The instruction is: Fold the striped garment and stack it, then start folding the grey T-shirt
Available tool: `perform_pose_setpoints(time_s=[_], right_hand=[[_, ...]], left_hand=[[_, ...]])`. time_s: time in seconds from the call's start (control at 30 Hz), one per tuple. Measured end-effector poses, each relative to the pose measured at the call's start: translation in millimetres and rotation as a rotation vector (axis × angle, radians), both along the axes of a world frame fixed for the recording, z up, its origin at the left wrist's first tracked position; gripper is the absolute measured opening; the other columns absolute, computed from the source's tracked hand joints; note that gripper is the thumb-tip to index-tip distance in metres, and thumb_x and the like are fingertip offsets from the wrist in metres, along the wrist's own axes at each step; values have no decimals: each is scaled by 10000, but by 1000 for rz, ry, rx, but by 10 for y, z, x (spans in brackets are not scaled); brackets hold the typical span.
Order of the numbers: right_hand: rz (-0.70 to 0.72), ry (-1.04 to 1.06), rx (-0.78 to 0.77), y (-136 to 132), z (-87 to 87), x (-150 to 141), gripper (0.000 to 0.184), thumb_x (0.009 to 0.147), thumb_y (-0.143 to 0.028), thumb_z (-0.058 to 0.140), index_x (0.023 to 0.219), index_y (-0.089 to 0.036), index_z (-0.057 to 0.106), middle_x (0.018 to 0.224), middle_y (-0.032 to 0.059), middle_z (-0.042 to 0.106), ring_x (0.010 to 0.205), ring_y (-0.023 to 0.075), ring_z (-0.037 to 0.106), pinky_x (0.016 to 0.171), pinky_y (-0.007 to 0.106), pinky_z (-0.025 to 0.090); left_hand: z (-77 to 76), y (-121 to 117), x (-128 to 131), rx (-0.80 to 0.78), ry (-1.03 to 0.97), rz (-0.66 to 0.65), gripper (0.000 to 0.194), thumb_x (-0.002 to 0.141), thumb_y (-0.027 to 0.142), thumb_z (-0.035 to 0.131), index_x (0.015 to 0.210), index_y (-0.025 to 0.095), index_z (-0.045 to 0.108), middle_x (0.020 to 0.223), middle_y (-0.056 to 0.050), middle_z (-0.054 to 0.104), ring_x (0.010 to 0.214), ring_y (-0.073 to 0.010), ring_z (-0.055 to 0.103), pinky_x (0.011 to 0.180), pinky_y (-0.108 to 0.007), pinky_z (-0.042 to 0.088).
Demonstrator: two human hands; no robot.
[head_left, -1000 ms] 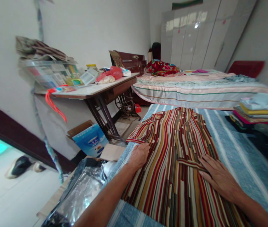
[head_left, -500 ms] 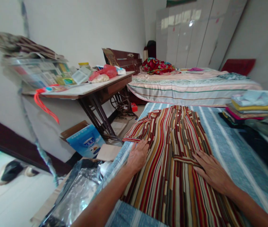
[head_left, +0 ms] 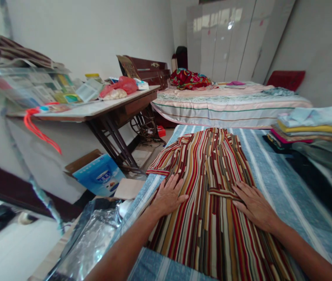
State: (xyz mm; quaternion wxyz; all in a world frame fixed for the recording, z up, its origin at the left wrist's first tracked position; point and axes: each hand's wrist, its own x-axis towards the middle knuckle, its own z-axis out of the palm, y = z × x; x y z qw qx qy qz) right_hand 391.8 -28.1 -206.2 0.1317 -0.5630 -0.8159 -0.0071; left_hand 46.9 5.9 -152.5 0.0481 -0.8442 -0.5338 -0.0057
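A striped shirt [head_left: 195, 187] in red, brown, cream and black lies spread on a blue bed sheet [head_left: 274, 175], its collar at the far end. One sleeve reaches out to the left; the other is folded in over the body, its cuff near my right fingers. My left hand [head_left: 168, 197] lies flat on the shirt's left side below the sleeve, fingers spread. On the right side of the shirt, my right hand [head_left: 255, 207] rests palm down, fingers apart, touching the cloth by the folded cuff.
Folded clothes [head_left: 315, 125] are stacked on the right of the sheet. To the left stands a sewing-machine table [head_left: 95, 107] with a clear plastic box [head_left: 28, 88]. A blue carton [head_left: 98, 175] and plastic wrapping [head_left: 89, 242] lie below. Behind is another bed [head_left: 227, 105].
My left hand has opened out, its fingers and thumb now spread flat on the cloth near the left sleeve. My right hand stays by the folded cuff. The view has shifted slightly.
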Motion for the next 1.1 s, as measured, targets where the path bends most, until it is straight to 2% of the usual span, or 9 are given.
perform_pose_setpoints(time_s=[0.2,0.3,0.4,0.6,0.87,1.1], right_hand=[[-11,-24,-10,-2,52,-23,576,927,-548,283,1355,-196,440,1442,91,382,1342,247,304,1067,479,272],[-7,-12,-10,18,28,-8,572,923,-551,293,1356,-206,436,1441,89,385,1342,245,302,1066,487,268],[-1,4,-3,26,14,-1,563,922,-550,296,1355,-219,437,1435,93,393,1340,245,306,1063,494,267],[-1,7,5,7,32,-15,557,923,-548,286,1348,-226,448,1432,97,397,1339,251,309,1056,498,278],[-9,-22,-8,11,38,-27,586,925,-560,268,1349,-197,449,1436,94,391,1341,247,308,1063,478,278],[-10,2,-29,19,63,-51,581,924,-563,274,1348,-206,451,1441,94,384,1346,243,299,1066,485,269]], left_hand=[[94,-4,48,-20,35,12,577,893,509,413,1357,166,419,1466,-153,333,1351,-306,292,1069,-527,265],[114,-49,87,28,24,6,559,888,494,437,1333,156,447,1456,-152,352,1356,-293,286,1084,-513,247],[95,-123,114,68,5,34,571,893,498,420,1330,131,448,1442,-159,374,1356,-285,287,1091,-512,239],[-12,-198,73,-22,19,127,628,897,538,366,1356,112,418,1470,-155,320,1368,-289,258,1081,-518,264],[-31,-194,58,45,-27,118,600,879,546,402,1335,162,461,1444,-151,371,1342,-305,312,1057,-539,291],[0,-201,52,40,15,106,581,894,513,393,1334,141,461,1440,-160,372,1343,-305,311,1056,-538,292]])
